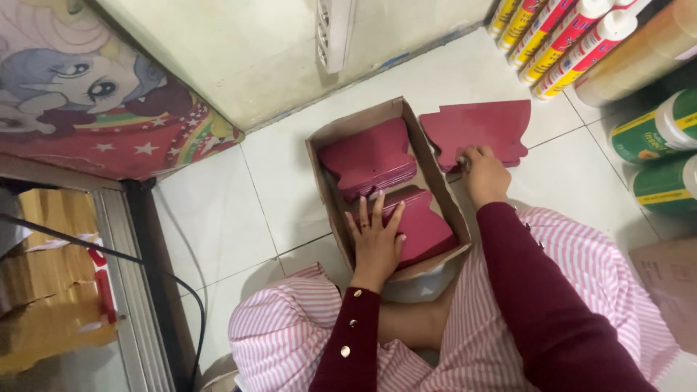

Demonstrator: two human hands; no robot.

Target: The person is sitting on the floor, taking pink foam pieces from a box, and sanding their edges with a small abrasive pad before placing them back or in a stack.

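nearest the camera are the person's knees under a pink-and-white striped skirt (581, 290), with two dark maroon sleeves reaching forward over them. the left sleeve carries small gold buttons near the cuff.

the left hand (376, 236) lies flat, its fingers (378, 207) spread and released, palm down on the near stack of dark red card cut-outs (425, 231) inside an open cardboard box (434, 168). it presses on the stack's left edge rather than gripping it. the box sits on the white tiled floor (218, 218), its near end touching the skirt. a second stack of red cut-outs (369, 156) fills the far half of the box, just beyond the left fingertips.

the right hand (485, 174) is outside the box, just beside its right wall. its fingers are curled down onto the near edge of a loose pile of red cut-outs (483, 127) that lies on the floor; they seem to pinch that edge, though the grip itself is hidden under the knuckles.

farther right stand green-and-white cans (657, 131) and a row of red-and-yellow sealant tubes (555, 40) lying against each other, beside a large roll of brown tape (642, 54). at the far left a cartoon-printed cloth (109, 109) hangs over a ledge, and a white power strip (330, 33) lies against the pale wall.
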